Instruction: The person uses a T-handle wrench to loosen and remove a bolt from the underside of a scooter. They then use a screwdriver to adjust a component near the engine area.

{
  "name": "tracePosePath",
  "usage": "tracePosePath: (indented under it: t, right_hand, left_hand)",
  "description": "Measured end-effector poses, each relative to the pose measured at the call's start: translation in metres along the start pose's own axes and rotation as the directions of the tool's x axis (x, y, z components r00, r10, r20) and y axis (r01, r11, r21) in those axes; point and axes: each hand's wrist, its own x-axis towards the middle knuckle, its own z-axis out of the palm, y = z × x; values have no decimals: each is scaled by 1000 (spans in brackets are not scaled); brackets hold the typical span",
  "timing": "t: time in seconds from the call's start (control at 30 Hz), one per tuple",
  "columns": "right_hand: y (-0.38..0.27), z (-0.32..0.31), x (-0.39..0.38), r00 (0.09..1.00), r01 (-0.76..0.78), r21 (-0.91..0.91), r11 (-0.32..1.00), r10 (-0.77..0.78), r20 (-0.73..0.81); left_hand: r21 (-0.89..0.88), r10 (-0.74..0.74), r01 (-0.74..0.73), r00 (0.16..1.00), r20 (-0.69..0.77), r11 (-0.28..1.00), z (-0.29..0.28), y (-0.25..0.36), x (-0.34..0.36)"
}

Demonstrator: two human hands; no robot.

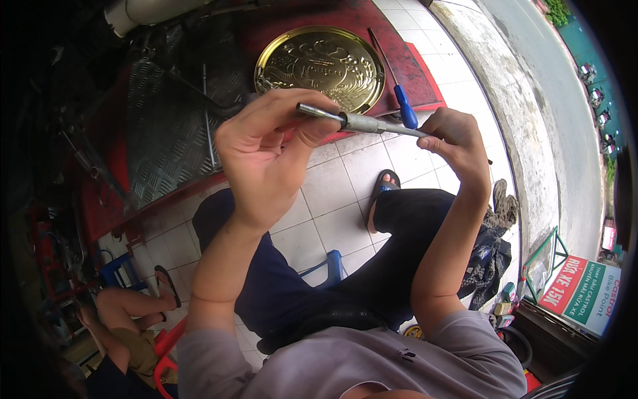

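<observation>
My left hand (pixel 269 149) grips the thicker left end of a slim grey metal rod (pixel 362 122), held roughly level at chest height. My right hand (pixel 458 143) pinches the rod's thinner right end. Just behind the rod lies a blue-handled screwdriver (pixel 402 106) on a red platform (pixel 412 73). I sit with my knees apart over a white tiled floor (pixel 332 199).
A round golden embossed tray (pixel 319 61) rests on the red platform. Dark diamond-plate metal (pixel 166 133) and tools lie at the left. A blue stool (pixel 329 266) sits under me. Another person's legs (pixel 126 312) show at lower left. Rags (pixel 495 246) and a signboard (pixel 581 292) stand at the right.
</observation>
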Motion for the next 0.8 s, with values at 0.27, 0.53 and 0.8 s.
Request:
tracePosePath:
  t: [0.27, 0.53, 0.8]
  right_hand:
    - [-13, 21, 7, 999, -17, -143, 990, 11, -43]
    - [-23, 87, 20, 988, -111, -249, 962, 80, -133]
    - [-45, 247, 46, 980, 79, -317, 945, -16, 198]
  left_hand:
    - [-258, -192, 107, 925, -328, 960, -42, -29, 19]
    - [-101, -556, 548, 806, -202, 830, -134, -76, 10]
    - [122, -392, 532, 741, -545, 838, -188, -60, -24]
